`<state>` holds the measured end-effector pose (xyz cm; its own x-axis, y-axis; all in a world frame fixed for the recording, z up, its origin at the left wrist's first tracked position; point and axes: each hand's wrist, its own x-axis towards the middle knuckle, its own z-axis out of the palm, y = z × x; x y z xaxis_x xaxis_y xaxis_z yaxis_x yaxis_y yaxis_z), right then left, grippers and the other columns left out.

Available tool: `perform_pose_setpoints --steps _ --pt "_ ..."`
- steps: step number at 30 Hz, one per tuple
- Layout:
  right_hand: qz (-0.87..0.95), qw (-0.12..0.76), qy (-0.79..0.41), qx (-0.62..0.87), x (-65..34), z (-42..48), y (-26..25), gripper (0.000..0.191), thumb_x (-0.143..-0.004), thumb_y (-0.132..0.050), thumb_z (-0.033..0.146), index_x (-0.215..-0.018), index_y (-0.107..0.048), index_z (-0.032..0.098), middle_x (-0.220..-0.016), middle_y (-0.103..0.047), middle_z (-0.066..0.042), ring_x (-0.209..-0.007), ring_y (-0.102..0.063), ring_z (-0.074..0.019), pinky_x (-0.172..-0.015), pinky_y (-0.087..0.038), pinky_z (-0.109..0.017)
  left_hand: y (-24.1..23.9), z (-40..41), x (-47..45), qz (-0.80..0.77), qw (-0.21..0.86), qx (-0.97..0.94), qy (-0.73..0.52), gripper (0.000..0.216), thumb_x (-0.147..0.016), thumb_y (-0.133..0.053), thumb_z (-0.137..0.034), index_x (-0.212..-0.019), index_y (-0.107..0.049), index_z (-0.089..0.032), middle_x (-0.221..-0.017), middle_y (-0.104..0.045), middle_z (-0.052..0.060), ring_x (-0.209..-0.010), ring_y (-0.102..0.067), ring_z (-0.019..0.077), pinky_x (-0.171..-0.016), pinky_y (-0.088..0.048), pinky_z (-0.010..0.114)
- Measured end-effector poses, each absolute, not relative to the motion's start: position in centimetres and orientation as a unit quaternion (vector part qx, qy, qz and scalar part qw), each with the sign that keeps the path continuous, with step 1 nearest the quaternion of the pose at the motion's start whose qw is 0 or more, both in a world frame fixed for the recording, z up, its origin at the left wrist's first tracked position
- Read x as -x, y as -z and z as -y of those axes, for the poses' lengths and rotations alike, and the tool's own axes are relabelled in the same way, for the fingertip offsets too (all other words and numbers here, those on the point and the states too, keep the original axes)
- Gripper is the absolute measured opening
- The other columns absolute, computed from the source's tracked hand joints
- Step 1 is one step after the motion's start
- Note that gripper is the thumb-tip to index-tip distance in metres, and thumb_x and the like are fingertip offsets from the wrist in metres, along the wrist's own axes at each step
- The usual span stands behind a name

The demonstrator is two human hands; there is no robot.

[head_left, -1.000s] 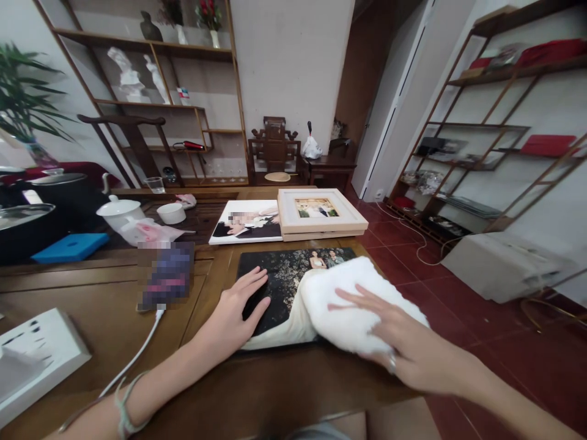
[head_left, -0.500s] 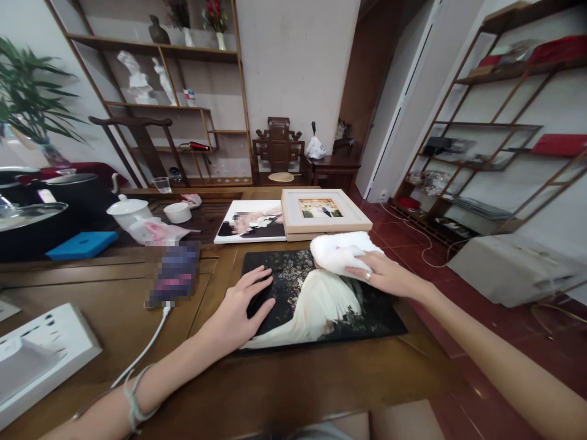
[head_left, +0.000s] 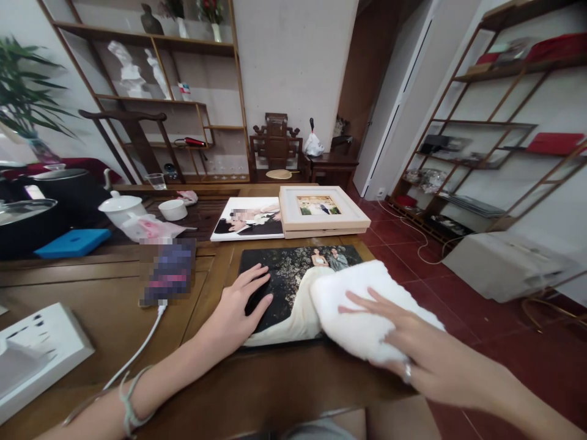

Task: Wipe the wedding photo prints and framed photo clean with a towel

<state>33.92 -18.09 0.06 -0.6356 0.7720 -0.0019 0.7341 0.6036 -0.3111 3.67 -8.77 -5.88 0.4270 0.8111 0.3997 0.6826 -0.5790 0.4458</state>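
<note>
A dark photo panel [head_left: 282, 287], printed with a couple and a long pale gown, lies flat on the wooden table. My left hand [head_left: 245, 299] rests on its left edge, fingers spread and holding nothing. Over the panel's right part is a white towel [head_left: 353, 293], folded and fluffy, hiding that side of the print. My right hand [head_left: 398, 333], with a ring on one finger, presses on the towel and holds it; the thumb is partly hidden by the cloth.
Behind the panel lie a white-edged photo print [head_left: 250, 219] and a light wooden picture frame [head_left: 323, 211]. Left are a phone [head_left: 169, 272] on a white cable, a power strip [head_left: 43, 357], a blue box [head_left: 73, 242], a white cup [head_left: 173, 210] and dark pots.
My right hand has drawn the towel from the panel's top right edge down toward me, uncovering the couple in the print. My left hand has stayed on the left edge.
</note>
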Motion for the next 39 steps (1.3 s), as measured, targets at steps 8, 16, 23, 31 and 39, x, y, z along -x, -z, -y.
perform_pose_setpoints --steps 8,16,23,31,39 --pt "0.875 0.046 -0.196 0.44 -32.8 18.1 -1.1 0.017 -0.082 -0.053 0.023 -0.087 -0.069 0.018 -0.145 -0.035 -0.007 -0.136 -0.021 -0.0304 -0.11 -0.022 -0.052 5.9 8.7 -3.5 -0.429 0.101 -0.852 -0.283 0.038 -0.09 -0.044 -0.034 -0.114 -0.062 -0.011 -0.132 -0.053 0.015 -0.128 -0.043 0.0282 -0.103 -0.039 0.049" --pt "0.864 0.081 -0.105 0.485 -33.3 8.0 0.3 0.043 -0.093 -0.038 0.044 -0.122 -0.058 0.019 -0.137 -0.047 -0.01 -0.13 -0.035 -0.0317 -0.103 -0.034 -0.048 5.7 8.9 -3.6 -0.436 0.115 -0.846 -0.284 0.037 -0.089 -0.045 -0.034 -0.113 -0.062 -0.012 -0.132 -0.053 0.016 -0.128 -0.044 0.0291 -0.103 -0.039 0.05" --pt "0.874 0.089 -0.078 0.472 -32.6 8.0 1.1 0.038 -0.092 -0.039 0.034 -0.115 -0.061 0.013 -0.145 -0.035 -0.014 -0.135 -0.027 -0.0317 -0.108 -0.024 -0.051 5.7 9.0 -3.7 -0.451 0.114 -0.84 -0.279 0.037 -0.089 -0.045 -0.034 -0.115 -0.061 -0.013 -0.133 -0.052 0.015 -0.128 -0.043 0.0281 -0.104 -0.038 0.049" --pt "0.894 -0.025 -0.212 0.394 -30.2 18.7 -2.6 0.028 -0.075 -0.053 0.013 -0.096 -0.07 0.021 -0.145 -0.034 -0.002 -0.137 -0.017 -0.0284 -0.112 -0.018 -0.05 5.9 9.0 -3.8 -0.443 0.107 -0.843 -0.286 0.036 -0.089 -0.046 -0.033 -0.115 -0.061 -0.014 -0.132 -0.053 0.015 -0.128 -0.043 0.0284 -0.102 -0.04 0.05" --pt "0.902 0.057 -0.141 0.405 -30.0 11.7 -0.8 0.028 -0.089 -0.046 0.024 -0.108 -0.066 0.019 -0.139 -0.046 -0.008 -0.136 -0.023 -0.0274 -0.111 -0.02 -0.048 5.7 9.0 -3.6 -0.441 0.11 -0.848 -0.274 0.036 -0.088 -0.046 -0.032 -0.115 -0.061 -0.014 -0.132 -0.053 0.015 -0.128 -0.042 0.0296 -0.102 -0.039 0.051"
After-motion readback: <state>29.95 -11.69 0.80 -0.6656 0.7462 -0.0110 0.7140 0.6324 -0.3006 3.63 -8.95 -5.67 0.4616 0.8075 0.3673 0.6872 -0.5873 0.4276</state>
